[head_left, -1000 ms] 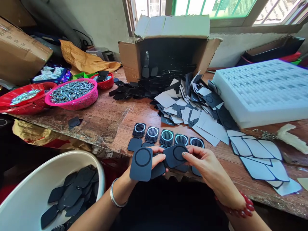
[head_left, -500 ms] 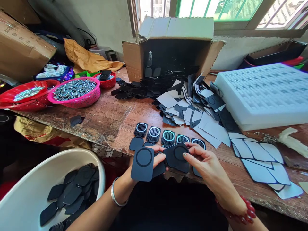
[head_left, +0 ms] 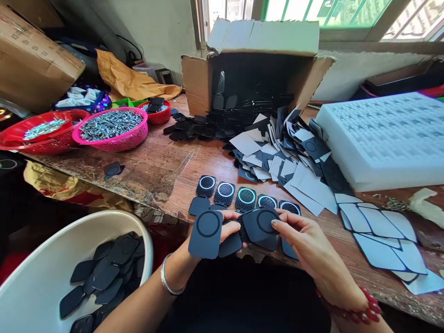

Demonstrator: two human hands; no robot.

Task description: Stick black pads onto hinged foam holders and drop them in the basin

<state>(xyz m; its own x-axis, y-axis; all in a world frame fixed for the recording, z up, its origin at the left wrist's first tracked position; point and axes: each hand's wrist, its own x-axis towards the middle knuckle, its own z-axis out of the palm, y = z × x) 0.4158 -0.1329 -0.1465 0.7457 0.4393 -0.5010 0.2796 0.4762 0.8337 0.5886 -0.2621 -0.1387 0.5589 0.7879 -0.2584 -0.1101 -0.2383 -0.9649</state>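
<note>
My left hand (head_left: 227, 229) holds a dark rounded card (head_left: 205, 238) with a ring on it, and also grips a black hinged plate (head_left: 230, 245) lower down. My right hand (head_left: 294, 229) pinches the right edge of another ringed dark card (head_left: 262, 224), which lies tilted over the right half of the hinged plate. Just beyond both hands several black units with round mesh faces (head_left: 246, 199) stand in a row on the wooden table (head_left: 149, 180); my hands partly hide their lower flaps.
An open cardboard box (head_left: 197, 85) spills black parts. Beside it lie loose cards (head_left: 245, 143), a white foam block (head_left: 385, 173) and overlapping pale sheets (head_left: 373, 247). Pink basket (head_left: 120, 144) of metal pieces, back left; white tub (head_left: 147, 249) of black plates, lower left.
The view has shifted slightly, so the table items sit a little further right. My right hand and its card have moved slightly rightward; both hands keep their holds.
</note>
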